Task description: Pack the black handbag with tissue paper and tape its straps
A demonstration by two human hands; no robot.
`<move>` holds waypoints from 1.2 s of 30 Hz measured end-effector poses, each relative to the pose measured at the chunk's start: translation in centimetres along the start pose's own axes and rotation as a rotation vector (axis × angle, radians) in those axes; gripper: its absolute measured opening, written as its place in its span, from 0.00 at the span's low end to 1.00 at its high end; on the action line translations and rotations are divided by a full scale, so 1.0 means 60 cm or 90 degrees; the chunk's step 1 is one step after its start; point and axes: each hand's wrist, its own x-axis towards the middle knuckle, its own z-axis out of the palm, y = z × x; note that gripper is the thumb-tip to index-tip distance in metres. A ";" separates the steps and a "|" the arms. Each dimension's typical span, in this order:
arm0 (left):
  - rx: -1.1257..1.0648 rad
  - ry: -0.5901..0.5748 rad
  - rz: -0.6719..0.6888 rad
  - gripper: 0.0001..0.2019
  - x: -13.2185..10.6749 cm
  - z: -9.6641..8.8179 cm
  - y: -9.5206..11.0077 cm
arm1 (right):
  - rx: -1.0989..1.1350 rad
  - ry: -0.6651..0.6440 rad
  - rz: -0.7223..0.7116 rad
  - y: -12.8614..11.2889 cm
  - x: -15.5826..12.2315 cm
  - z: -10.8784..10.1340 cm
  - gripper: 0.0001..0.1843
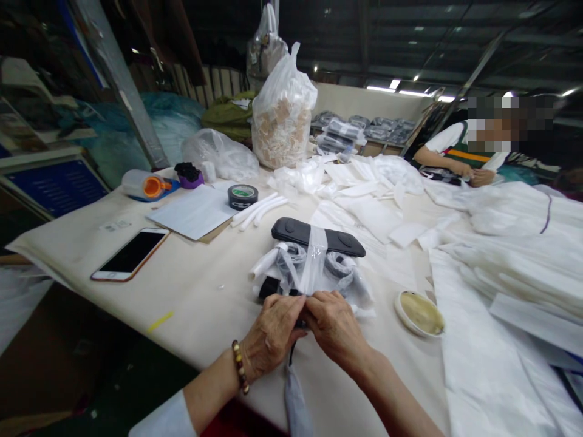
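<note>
Both hands meet at the near edge of a bundle wrapped in clear plastic and white padding [314, 267]. A long black padded handle piece [337, 241] lies across its far side, with a pale band round its middle. My left hand [273, 331], wearing a beaded bracelet [239, 367], is closed with its thumb and fingers on the bundle's dark near part. Against it, my right hand [334, 321] is curled closed on the same spot. My fingers cover what exactly they pinch. Below them hangs a thin black strap with a pale wrapped end [296, 397].
A phone [131, 255], paper sheets [194, 209], black tape roll [243, 196] and white tubes [259, 209] lie left. Rightward are a round dish [419, 313] and stacked white wrapping [523, 243]. A filled plastic bag [285, 115] stands behind; a co-worker [464, 155] is at far right.
</note>
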 end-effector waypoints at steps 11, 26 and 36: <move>0.002 -0.051 0.052 0.13 -0.007 -0.004 -0.018 | 0.034 0.191 -0.164 0.075 -0.072 -0.006 0.15; 0.096 -0.126 -0.132 0.14 0.051 0.029 0.041 | 0.074 0.280 -0.126 0.079 -0.046 0.004 0.11; 0.108 -0.023 -0.149 0.17 0.037 0.057 0.037 | 0.098 0.096 -0.067 0.094 -0.040 -0.036 0.21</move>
